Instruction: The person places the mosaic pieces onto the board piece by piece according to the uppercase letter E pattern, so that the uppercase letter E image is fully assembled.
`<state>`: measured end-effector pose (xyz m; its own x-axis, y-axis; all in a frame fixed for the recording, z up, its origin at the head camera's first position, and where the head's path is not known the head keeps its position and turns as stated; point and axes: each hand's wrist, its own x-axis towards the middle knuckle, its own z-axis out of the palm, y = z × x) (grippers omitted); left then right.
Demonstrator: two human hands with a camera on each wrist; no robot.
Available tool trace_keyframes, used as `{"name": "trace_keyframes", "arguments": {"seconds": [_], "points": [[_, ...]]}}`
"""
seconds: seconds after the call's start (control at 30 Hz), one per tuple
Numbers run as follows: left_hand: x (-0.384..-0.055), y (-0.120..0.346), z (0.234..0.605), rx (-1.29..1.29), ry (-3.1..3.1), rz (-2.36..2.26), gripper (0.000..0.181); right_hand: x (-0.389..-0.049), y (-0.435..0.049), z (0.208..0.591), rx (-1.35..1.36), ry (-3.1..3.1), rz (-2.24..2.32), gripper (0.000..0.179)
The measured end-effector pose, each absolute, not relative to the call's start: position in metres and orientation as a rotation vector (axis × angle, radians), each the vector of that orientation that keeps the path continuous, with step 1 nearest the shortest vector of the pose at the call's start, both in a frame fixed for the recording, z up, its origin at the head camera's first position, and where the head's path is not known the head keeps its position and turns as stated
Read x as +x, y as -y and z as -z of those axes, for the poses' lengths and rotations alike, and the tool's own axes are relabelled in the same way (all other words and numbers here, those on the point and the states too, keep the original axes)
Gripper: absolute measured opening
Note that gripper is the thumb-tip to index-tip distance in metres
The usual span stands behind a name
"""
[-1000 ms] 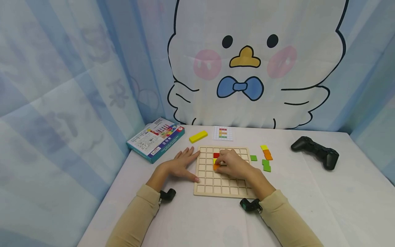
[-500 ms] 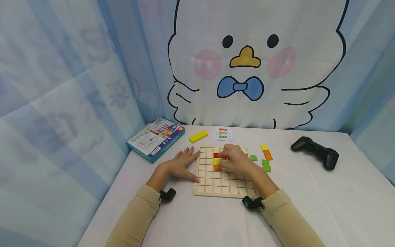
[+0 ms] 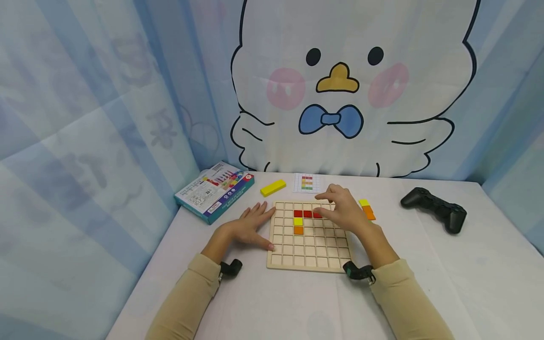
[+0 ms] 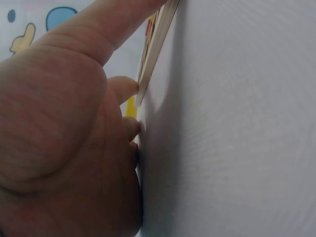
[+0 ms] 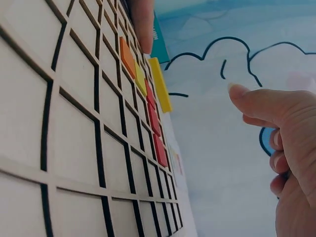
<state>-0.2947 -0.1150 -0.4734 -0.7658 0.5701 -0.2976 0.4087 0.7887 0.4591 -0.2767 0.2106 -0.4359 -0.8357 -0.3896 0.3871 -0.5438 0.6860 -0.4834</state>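
A wooden grid board (image 3: 310, 261) lies on the white table. Three red tiles (image 5: 154, 120) form a row in its cells, with a yellow tile (image 3: 298, 221) and an orange tile (image 3: 298, 230) in line below the leftmost one. My left hand (image 3: 246, 230) rests flat beside the board, fingers spread, thumb and index fingertip at its left edge. Over the board's right side is my right hand (image 3: 347, 210), thumb and fingers apart with nothing between them. In the head view its thumb overlaps the rightmost red tile; the right wrist view shows it clear of the tiles.
Behind the board lie a yellow block (image 3: 273, 188) and a pattern card (image 3: 307, 182) with coloured squares. A game box (image 3: 214, 191) stands at back left. Right of the board are a loose yellow tile (image 3: 363, 202) and orange tile (image 3: 369, 213); farther right, a black game controller (image 3: 434, 210).
My right hand has drawn off the tiles, moving right and away from me, uncovering the red row. It now hides the loose green tiles. The left hand stays put.
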Motion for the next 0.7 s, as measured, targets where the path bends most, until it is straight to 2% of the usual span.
{"name": "trace_keyframes", "arguments": {"seconds": [0.4, 0.7], "points": [[-0.293, 0.115, 0.471, 0.739, -2.544, -0.531, 0.121, -0.283, -0.244, 0.438, 0.644, 2.562, -0.872, 0.032], [-0.293, 0.115, 0.471, 0.739, -2.545, -0.521, 0.121, -0.288, -0.27, 0.449, 0.57, 2.49, -0.88, 0.036]]}}
